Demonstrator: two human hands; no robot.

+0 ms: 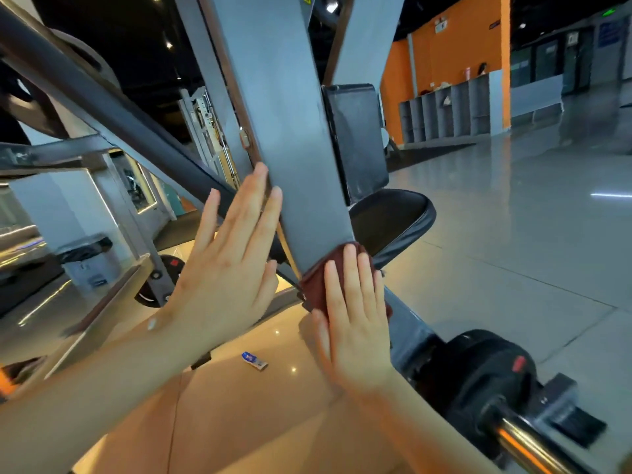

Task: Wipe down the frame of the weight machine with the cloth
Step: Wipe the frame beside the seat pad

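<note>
A broad grey steel beam of the weight machine frame (pixel 290 131) runs from the top centre down to the middle of the view. My right hand (pixel 355 319) lies flat on a dark red cloth (pixel 316 285) and presses it against the lower part of that beam. My left hand (pixel 229 268) is spread open with fingers apart, its fingertips resting on the beam's left edge, holding nothing. Most of the cloth is hidden under my right hand.
A black padded seat (pixel 393 224) and backrest (pixel 355 138) sit behind the beam. A chrome bar with black weight plates (pixel 485 378) juts out at lower right. A dark diagonal tube (pixel 102 107) crosses left. A small blue wrapper (pixel 254 360) lies on the shiny floor.
</note>
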